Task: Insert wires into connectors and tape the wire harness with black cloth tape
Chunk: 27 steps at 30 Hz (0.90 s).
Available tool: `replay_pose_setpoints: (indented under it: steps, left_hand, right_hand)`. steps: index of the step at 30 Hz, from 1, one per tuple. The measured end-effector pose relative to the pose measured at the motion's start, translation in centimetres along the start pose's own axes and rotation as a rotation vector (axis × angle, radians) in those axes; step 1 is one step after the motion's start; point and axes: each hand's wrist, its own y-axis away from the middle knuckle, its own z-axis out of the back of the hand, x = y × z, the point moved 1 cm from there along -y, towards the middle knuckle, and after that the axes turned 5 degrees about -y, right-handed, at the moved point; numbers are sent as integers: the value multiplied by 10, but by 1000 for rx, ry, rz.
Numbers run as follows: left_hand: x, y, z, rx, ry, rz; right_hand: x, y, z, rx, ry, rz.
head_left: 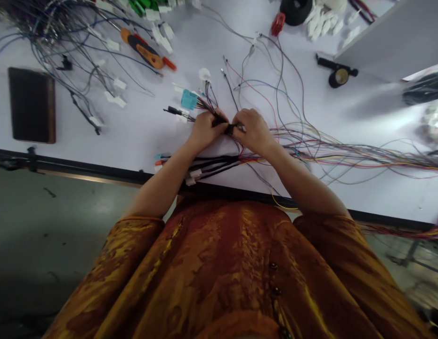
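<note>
My left hand (207, 127) is closed on a wire bundle partly wrapped in black tape (221, 118). Close beside it, my right hand (252, 127) pinches the same dark wrap, and the two hands' fingertips almost meet. What lies between the right fingertips is too small to make out fully. From the bundle's left end come a light-blue connector (189, 99), a round white connector (204, 74) and a black-tipped lead (174, 110). Long loose wires (332, 146) run off to the right. Nearer my body, black-sleeved wire branches (215, 165) lie under my forearms.
An orange-and-black hand tool (143, 49) and a dark phone-like slab (31, 104) lie to the left. Tangled wires with white connectors (115, 99) spread at upper left. A black tape roll (296, 9) and a red piece (278, 23) are at the back. A white panel (392, 42) stands right.
</note>
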Motion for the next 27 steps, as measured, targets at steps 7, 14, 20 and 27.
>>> replay_pose_setpoints:
  steps: [7, 14, 20, 27]
  left_hand:
    - [0, -3, 3, 137, 32, -16]
    - [-9, 0, -5, 25, -256, 104]
    - [-11, -5, 0, 56, -220, 125]
    - [-10, 2, 11, 125, 3, 50]
  right_hand:
    - [-11, 1, 3, 1, -10, 8]
    - [30, 16, -5, -18, 235, 75]
    - [44, 39, -12, -173, -208, 165]
    - [-80, 41, 79, -525, -968, -352]
